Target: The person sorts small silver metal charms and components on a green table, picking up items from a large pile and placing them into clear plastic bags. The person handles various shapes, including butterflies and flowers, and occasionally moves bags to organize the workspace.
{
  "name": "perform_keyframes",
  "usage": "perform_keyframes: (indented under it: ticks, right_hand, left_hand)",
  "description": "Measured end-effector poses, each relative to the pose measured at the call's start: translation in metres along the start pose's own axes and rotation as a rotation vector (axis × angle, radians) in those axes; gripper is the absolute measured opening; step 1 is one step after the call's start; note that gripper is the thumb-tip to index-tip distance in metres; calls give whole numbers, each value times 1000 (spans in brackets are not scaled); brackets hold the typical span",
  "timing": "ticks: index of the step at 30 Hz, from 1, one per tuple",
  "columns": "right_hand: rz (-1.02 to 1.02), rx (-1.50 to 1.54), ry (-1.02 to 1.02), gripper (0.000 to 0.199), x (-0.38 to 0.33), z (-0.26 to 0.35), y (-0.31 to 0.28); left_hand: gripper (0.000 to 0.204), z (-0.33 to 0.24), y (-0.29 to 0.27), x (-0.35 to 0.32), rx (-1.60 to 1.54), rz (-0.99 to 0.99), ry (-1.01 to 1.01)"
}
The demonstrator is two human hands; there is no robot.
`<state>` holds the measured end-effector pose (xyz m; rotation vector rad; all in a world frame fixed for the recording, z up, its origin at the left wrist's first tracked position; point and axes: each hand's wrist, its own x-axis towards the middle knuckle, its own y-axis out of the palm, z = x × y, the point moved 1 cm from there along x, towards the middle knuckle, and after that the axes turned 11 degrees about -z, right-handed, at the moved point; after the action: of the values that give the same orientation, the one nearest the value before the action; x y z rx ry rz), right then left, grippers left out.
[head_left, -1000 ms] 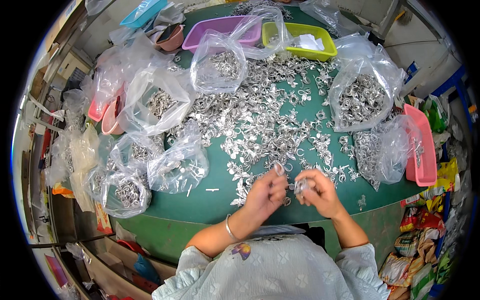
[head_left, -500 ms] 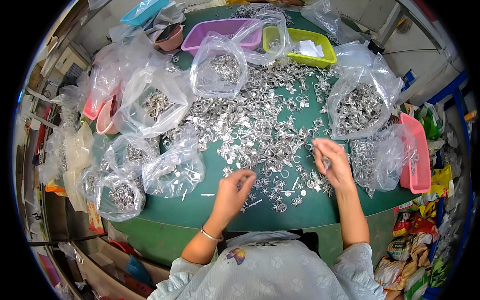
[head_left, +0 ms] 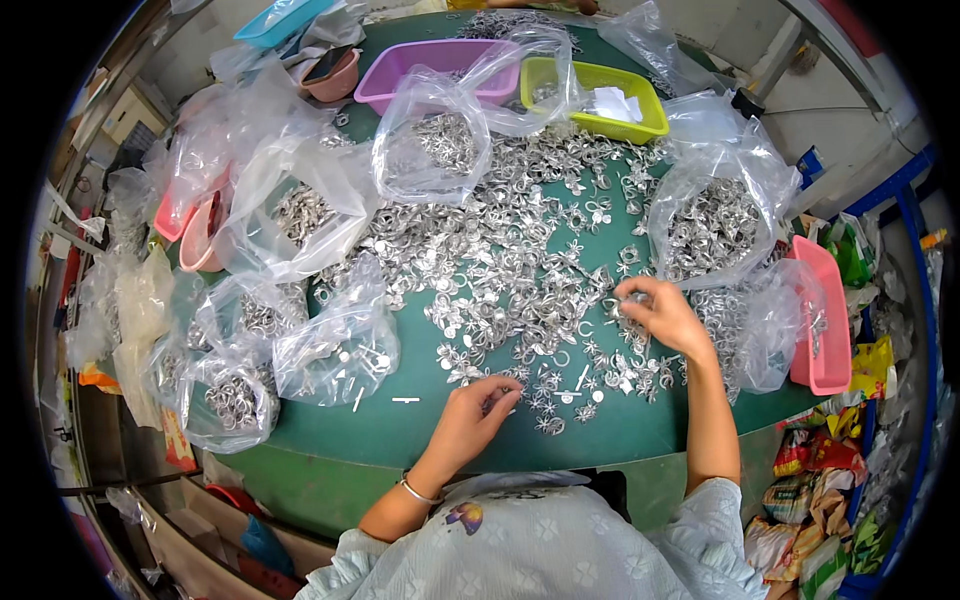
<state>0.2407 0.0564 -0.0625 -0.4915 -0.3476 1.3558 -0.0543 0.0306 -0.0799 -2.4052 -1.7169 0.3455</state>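
Note:
A broad heap of small silver metal castings [head_left: 530, 270], many shaped like rings and flowers, lies loose over the green table [head_left: 340, 430]. My left hand [head_left: 478, 415] is at the heap's near edge, curled around several small silver pieces that show between thumb and fingers. On the right side of the heap, my right hand [head_left: 662, 315] is closed in a pinch on a small silver piece; its exact shape is hidden by the fingers. Just right of my left hand lie thin straight pins [head_left: 567, 394] and flower-shaped pieces. Another thin pin [head_left: 405, 400] lies apart on the left.
Clear plastic bags of castings stand on the left [head_left: 238, 400] and right [head_left: 715, 230]. Farther back are a purple basin [head_left: 385, 85] and a yellow-green basket [head_left: 650, 105]. A pink tray [head_left: 825, 340] sits at the right edge. Filled packages [head_left: 800, 500] are stacked beyond the table.
My right hand has shifted slightly left, its fingers now lower over the heap's right side. My left hand has turned inward with its fingers curled. The whole view has moved a little.

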Motion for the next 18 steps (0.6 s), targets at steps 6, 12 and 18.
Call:
perform_keyframes:
  ticks: [6, 12, 18]
  right_hand:
    - [-420, -993, -307, 24, 39, -19, 16]
    - [-339, -174, -325, 23, 41, -40, -8]
    - [40, 1418, 414, 37, 1, 6, 9]
  left_hand:
    - [12, -7, 9, 0, 21, 41, 49]
    - [12, 2, 1, -3, -22, 23, -3]
    - [13, 15, 2, -8, -116, 70, -56]
